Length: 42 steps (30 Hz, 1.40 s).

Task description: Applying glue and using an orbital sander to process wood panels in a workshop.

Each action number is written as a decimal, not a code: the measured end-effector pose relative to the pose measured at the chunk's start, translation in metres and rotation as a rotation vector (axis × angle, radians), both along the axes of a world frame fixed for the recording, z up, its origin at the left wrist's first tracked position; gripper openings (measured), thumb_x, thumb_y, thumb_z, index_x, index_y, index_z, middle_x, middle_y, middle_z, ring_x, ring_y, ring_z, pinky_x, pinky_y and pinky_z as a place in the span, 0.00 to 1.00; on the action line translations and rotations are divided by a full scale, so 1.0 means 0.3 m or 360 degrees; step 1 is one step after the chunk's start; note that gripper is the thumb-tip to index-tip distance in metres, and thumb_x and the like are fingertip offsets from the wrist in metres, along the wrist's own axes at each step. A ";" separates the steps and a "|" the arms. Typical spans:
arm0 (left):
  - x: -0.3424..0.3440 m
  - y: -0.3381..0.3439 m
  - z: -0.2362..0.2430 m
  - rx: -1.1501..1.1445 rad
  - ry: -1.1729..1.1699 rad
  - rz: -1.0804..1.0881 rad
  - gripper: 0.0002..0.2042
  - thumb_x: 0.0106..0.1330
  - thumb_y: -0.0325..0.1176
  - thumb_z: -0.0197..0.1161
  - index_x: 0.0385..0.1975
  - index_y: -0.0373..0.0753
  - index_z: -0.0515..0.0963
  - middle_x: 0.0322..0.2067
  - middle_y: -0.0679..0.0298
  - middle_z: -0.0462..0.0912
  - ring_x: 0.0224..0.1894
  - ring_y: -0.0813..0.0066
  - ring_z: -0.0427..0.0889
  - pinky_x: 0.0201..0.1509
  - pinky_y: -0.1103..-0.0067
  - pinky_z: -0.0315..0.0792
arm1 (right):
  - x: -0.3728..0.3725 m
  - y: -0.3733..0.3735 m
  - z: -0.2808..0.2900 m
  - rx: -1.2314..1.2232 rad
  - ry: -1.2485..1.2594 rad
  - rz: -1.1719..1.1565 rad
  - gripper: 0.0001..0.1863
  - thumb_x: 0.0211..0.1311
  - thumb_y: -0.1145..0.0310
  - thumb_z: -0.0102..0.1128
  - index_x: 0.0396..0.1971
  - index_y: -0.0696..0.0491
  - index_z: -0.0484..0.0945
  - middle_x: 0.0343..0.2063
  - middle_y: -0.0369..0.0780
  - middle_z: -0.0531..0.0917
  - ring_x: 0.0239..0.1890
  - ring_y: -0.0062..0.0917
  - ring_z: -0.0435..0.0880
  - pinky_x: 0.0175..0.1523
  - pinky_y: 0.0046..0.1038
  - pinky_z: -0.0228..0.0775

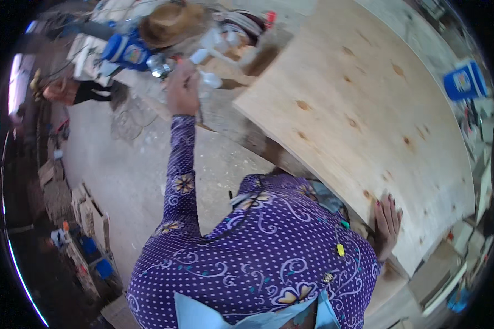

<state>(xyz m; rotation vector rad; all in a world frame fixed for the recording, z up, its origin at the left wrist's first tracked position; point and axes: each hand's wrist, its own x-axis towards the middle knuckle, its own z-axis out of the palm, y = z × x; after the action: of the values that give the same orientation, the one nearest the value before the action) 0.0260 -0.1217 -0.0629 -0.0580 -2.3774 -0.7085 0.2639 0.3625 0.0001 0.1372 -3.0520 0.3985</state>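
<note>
My left hand (183, 90) reaches out over a cluttered workbench, its fingers curled; what they hold, if anything, is hidden. Just beside it are a shiny metallic object (160, 65) and white plastic containers (209, 80). A large pale plywood sheet (362, 104) with brown knots lies across the right side. My right hand (388, 222) rests flat on this sheet near its close edge, fingers stretched out and holding nothing.
Behind my left hand stand a blue tub (127, 51) and a brown hat (173, 23). Another blue tub (465, 81) is beyond the sheet at far right. A person (74, 91) is in the left background. Wooden pieces (90, 216) stand at lower left.
</note>
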 end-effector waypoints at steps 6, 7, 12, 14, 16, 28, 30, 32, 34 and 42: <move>-0.206 0.222 0.182 -0.0838 -0.0428 -0.0417 0.11 0.57 0.38 0.60 0.34 0.39 0.81 0.35 0.60 0.82 0.39 0.59 0.80 0.43 0.65 0.73 | -0.008 0.053 -0.009 -0.0047 0.0004 0.0080 0.20 0.57 0.76 0.47 0.50 0.52 0.77 0.56 0.43 0.74 0.63 0.38 0.67 0.68 0.46 0.46; -0.255 0.215 0.170 -0.1000 -0.0750 -0.0182 0.11 0.56 0.38 0.59 0.35 0.40 0.81 0.36 0.59 0.82 0.40 0.60 0.80 0.44 0.66 0.73 | -0.013 0.049 -0.008 -0.0055 0.0035 0.0113 0.20 0.57 0.76 0.47 0.50 0.52 0.77 0.56 0.43 0.74 0.63 0.38 0.67 0.68 0.46 0.46; -0.445 0.240 0.069 -0.1056 -0.1353 0.0084 0.13 0.58 0.37 0.55 0.38 0.41 0.82 0.42 0.56 0.82 0.45 0.59 0.81 0.47 0.65 0.73 | -0.014 0.055 -0.036 0.0095 0.0047 0.0172 0.21 0.55 0.75 0.47 0.50 0.55 0.75 0.56 0.44 0.73 0.63 0.40 0.66 0.67 0.51 0.45; -0.568 0.180 -0.159 -0.0763 -0.1253 0.0366 0.14 0.61 0.37 0.53 0.42 0.43 0.81 0.42 0.54 0.82 0.46 0.56 0.81 0.48 0.63 0.73 | -0.095 0.067 -0.065 0.0473 -0.0799 -0.0006 0.21 0.59 0.67 0.48 0.54 0.46 0.73 0.60 0.44 0.69 0.64 0.39 0.65 0.66 0.53 0.46; -0.547 0.263 -0.112 -0.0681 -0.1375 0.0275 0.13 0.62 0.38 0.53 0.39 0.43 0.82 0.38 0.59 0.84 0.43 0.61 0.83 0.48 0.65 0.72 | -0.036 0.127 -0.112 0.0573 -0.0512 0.0302 0.28 0.63 0.52 0.50 0.63 0.39 0.62 0.65 0.38 0.62 0.66 0.40 0.60 0.58 0.59 0.57; -0.372 0.224 0.097 -0.0640 -0.1050 0.0178 0.08 0.53 0.37 0.58 0.28 0.48 0.84 0.32 0.62 0.84 0.37 0.63 0.83 0.43 0.66 0.71 | -0.033 0.165 -0.057 0.0337 -0.0614 0.0313 0.24 0.67 0.55 0.39 0.63 0.36 0.60 0.66 0.34 0.60 0.68 0.29 0.56 0.66 0.48 0.48; -0.295 0.231 0.151 -0.0318 -0.0850 0.0046 0.06 0.52 0.37 0.59 0.25 0.50 0.83 0.27 0.63 0.83 0.34 0.62 0.82 0.39 0.67 0.73 | -0.008 0.173 -0.071 0.0266 -0.0466 0.0387 0.24 0.67 0.56 0.40 0.63 0.36 0.61 0.66 0.34 0.61 0.67 0.29 0.58 0.65 0.48 0.49; -0.192 0.272 0.204 -0.0166 -0.0703 -0.0052 0.06 0.52 0.38 0.60 0.26 0.48 0.83 0.27 0.62 0.83 0.33 0.62 0.82 0.38 0.68 0.73 | 0.008 0.166 -0.077 0.0322 -0.0264 0.0378 0.22 0.66 0.57 0.42 0.61 0.37 0.65 0.62 0.36 0.67 0.65 0.30 0.62 0.63 0.48 0.53; -0.112 0.314 0.205 0.0029 -0.0533 -0.0243 0.07 0.52 0.38 0.62 0.26 0.44 0.81 0.26 0.61 0.82 0.33 0.62 0.81 0.37 0.71 0.74 | 0.029 0.181 -0.119 0.0222 -0.0068 0.0392 0.23 0.64 0.57 0.47 0.59 0.38 0.68 0.60 0.35 0.69 0.65 0.29 0.63 0.63 0.48 0.54; 0.161 0.518 0.213 0.0334 -0.0712 -0.0659 0.06 0.58 0.30 0.63 0.27 0.33 0.78 0.27 0.63 0.79 0.30 0.77 0.78 0.34 0.80 0.72 | 0.004 0.121 -0.125 0.0177 0.0124 0.0244 0.21 0.59 0.58 0.49 0.52 0.41 0.75 0.59 0.36 0.72 0.63 0.30 0.67 0.68 0.44 0.49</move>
<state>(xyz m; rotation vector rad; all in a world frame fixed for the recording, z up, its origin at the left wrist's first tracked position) 0.0743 0.0338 0.0009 -0.3416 -2.7272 -1.2758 0.2650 0.3986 -0.0375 0.3846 -2.9960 0.2255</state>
